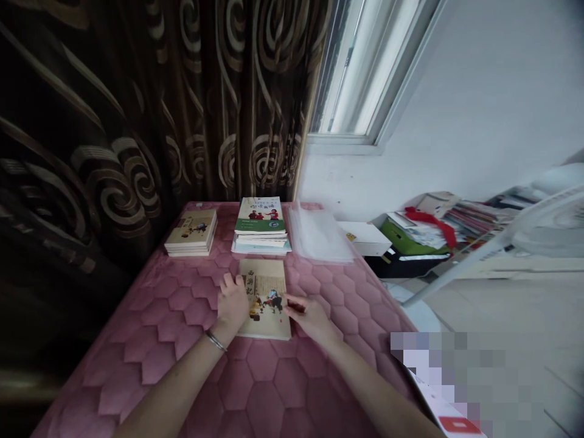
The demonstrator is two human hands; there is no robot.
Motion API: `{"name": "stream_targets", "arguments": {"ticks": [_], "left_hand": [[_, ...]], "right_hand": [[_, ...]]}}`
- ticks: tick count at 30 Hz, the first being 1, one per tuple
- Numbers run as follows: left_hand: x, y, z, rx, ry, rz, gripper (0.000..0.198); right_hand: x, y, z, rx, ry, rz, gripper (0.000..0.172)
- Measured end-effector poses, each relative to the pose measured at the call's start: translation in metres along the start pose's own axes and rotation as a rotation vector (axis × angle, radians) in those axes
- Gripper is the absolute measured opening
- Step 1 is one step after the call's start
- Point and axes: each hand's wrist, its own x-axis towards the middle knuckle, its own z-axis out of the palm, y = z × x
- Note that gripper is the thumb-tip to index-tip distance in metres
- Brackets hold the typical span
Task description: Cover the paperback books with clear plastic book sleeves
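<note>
A beige paperback book (264, 325) with dark vertical characters and a small painted figure on its cover lies on the pink quilted tabletop cover (260, 371), in front of me. My left hand (233, 303), with a bracelet at the wrist, grips the book's left edge; part of the fingers is hidden. At the opposite edge, my right hand (308, 313) holds the book between thumb and fingers. Behind to the left is a stack of similar beige books (191, 231). Further right stands a pile of books with a green-and-white cover (260, 216) on top.
Clear plastic sleeves (319, 234) lie at the back right. Past the right edge are a white box (365, 238), a green bin (396, 234) heaped with papers, and a white fan (456, 267). A dark patterned curtain (219, 97) hangs along the back and left.
</note>
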Motion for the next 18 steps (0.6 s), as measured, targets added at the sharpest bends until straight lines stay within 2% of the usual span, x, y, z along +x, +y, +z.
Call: {"name": "stream_targets", "arguments": {"ticks": [2, 3, 6, 8, 12, 18], "left_hand": [[-0.013, 0.008, -0.002, 0.168, 0.032, 0.154, 0.041], [-0.022, 0.014, -0.002, 0.153, 0.011, 0.215, 0.044], [-0.057, 0.030, 0.003, 0.037, -0.126, 0.516, 0.050], [-0.080, 0.037, 0.009, -0.028, -0.173, 0.689, 0.058], [-0.103, 0.038, 0.016, -0.058, -0.175, 0.737, 0.061], [-0.101, 0.037, 0.020, -0.100, -0.181, 0.716, 0.065]], "right_hand": [[0.000, 0.001, 0.000, -0.049, 0.002, -0.024, 0.036], [0.000, 0.001, -0.001, -0.081, 0.002, -0.040, 0.035], [0.003, 0.001, -0.004, -0.221, 0.012, -0.107, 0.031], [0.010, -0.001, -0.007, -0.345, 0.032, -0.144, 0.030], [0.039, -0.008, -0.014, -0.546, 0.043, -0.127, 0.030], [0.086, -0.012, -0.016, -0.551, 0.074, -0.030, 0.032]]}}
